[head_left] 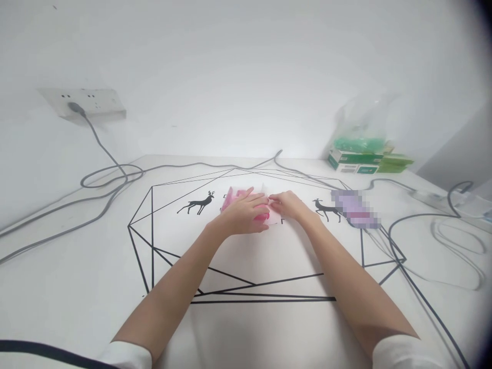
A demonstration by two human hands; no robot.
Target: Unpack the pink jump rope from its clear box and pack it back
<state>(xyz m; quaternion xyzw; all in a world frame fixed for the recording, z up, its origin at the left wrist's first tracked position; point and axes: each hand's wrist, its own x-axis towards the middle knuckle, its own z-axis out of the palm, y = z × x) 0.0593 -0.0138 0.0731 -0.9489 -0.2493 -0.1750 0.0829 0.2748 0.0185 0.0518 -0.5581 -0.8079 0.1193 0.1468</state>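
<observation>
A pink object in what looks like a clear plastic wrapper (229,197) lies at the middle of the patterned mat (269,261). Its exact kind is hidden by my fingers. My left hand (246,212) rests across the top of it, palm down, thumb and fingers around a bright pink part. At the right-hand side of the wrapper, my right hand (287,204) has its fingertips pinched together at the thin translucent edge. The two hands are close together, with fingertips almost meeting.
A phone (355,209), blurred out in part, lies right of my right hand. Grey cables (184,165) run along the back and both sides. Green-and-white boxes (355,160) with a plastic bag (361,128) stand back right. A wall socket (88,104) holds a plug at left.
</observation>
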